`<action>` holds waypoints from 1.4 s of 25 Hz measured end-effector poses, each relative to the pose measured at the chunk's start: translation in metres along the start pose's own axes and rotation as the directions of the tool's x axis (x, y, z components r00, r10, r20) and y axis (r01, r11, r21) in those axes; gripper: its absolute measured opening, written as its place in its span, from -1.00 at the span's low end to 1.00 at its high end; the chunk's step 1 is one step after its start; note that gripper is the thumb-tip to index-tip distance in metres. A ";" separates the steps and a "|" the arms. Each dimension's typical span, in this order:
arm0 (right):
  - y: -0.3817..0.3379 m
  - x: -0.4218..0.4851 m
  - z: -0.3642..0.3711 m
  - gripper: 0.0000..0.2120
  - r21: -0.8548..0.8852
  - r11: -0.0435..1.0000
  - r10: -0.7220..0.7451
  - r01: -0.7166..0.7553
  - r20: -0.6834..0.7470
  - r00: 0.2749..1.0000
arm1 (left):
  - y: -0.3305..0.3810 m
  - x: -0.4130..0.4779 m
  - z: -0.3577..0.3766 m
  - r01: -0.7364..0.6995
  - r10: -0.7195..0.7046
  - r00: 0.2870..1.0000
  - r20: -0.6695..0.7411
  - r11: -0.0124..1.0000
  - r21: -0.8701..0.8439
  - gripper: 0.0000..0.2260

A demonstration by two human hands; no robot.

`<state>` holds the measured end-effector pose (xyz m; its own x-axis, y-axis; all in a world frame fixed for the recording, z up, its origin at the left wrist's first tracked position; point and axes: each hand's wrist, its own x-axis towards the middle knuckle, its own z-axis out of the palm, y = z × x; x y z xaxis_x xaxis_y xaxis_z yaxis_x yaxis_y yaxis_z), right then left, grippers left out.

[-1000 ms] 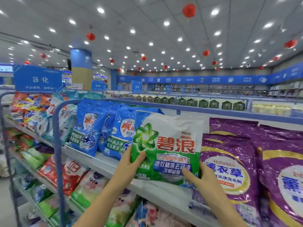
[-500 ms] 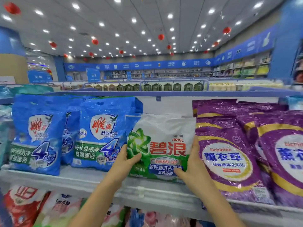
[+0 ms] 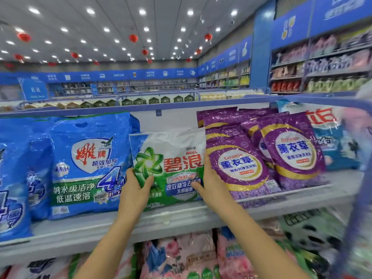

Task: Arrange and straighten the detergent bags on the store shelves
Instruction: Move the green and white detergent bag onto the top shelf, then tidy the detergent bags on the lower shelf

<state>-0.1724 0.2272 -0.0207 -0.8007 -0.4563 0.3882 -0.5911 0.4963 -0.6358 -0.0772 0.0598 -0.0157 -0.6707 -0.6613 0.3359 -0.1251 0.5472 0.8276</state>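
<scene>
A white and green Ariel detergent bag [image 3: 171, 160] stands upright on the top shelf [image 3: 84, 230], in the gap between blue bags and purple bags. My left hand [image 3: 134, 190] grips its lower left corner, thumb on the front. My right hand [image 3: 211, 186] holds its lower right edge, next to a purple lavender bag [image 3: 239, 168]. A large blue detergent bag [image 3: 88, 164] leans just left of the Ariel bag. More purple bags [image 3: 289, 152] stand further right.
Several more blue bags [image 3: 12, 178] fill the shelf's left end, and a blue and white bag [image 3: 334, 137] stands at the far right. Pink floral bags [image 3: 181, 258] lie on the shelf below. A blue shelf post [image 3: 362, 178] rises at the right edge.
The view has swung right and moved closer. The Ariel bag has gone from the shelf's front edge back into the gap between the blue and purple bags, both hands still on it.
</scene>
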 end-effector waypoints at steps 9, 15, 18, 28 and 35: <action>0.028 -0.089 -0.058 -0.46 -0.176 0.984 -0.012 -0.026 -0.209 0.978 | 0.047 -0.039 0.025 -0.431 0.499 0.830 -0.250 0.857 0.281 -0.64; 0.116 -0.170 -0.153 -0.59 -0.180 0.943 0.193 -0.279 -0.386 0.902 | 0.100 -0.105 0.130 -0.638 0.637 0.764 0.106 0.770 -0.031 -0.77; 0.168 -0.210 -0.210 -0.67 -0.141 0.915 0.270 -0.377 -0.480 0.835 | 0.127 -0.135 0.190 -0.648 0.667 0.707 0.235 0.744 -0.164 -0.74; 0.371 -0.316 -0.395 -0.90 0.126 0.875 0.443 -0.467 -0.596 0.670 | 0.234 -0.260 0.421 -0.516 0.619 0.629 0.470 0.785 -0.342 -0.90; 0.491 -0.351 -0.451 -0.84 0.273 0.831 0.534 -0.485 -0.636 0.557 | 0.261 -0.314 0.553 -0.466 0.513 0.558 0.652 0.844 -0.265 -0.89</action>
<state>-0.2260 0.9640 -0.1680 -0.8238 0.4802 0.3013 -0.0766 0.4323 -0.8985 -0.3034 0.6941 -0.1543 -0.9152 0.2460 0.3191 0.4010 0.6342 0.6611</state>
